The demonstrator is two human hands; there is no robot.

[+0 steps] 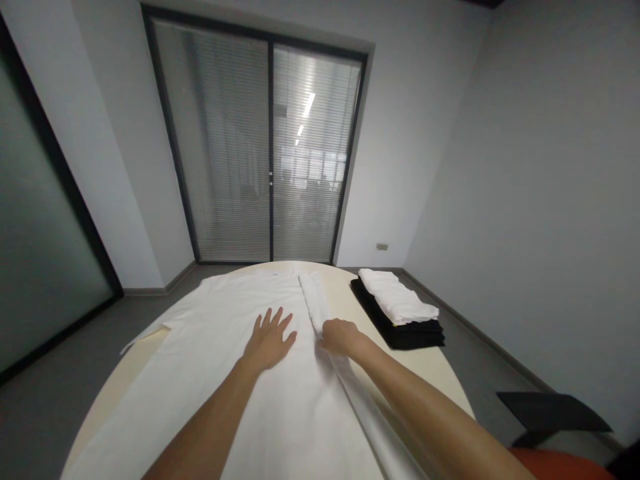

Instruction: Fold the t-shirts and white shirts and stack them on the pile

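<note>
A white shirt-like garment (210, 373) lies spread over the table, its far end near the table's back edge and a sleeve reaching out to the left. Its right side is turned inward in a long narrow fold. My left hand (270, 340) rests flat on the cloth near the middle, fingers spread. Just to the right, my right hand (339, 335) is closed on the folded edge of the garment, thumb side toward the fold. The fingertips of that hand are partly hidden.
On the table's (345, 293) right side sits a stack of folded black clothes (415, 337) with folded white cloth (397, 297) on top. An orange chair (560, 463) with a black armrest (555, 410) stands at the lower right. Beyond the table is a glass partition with blinds (235, 167).
</note>
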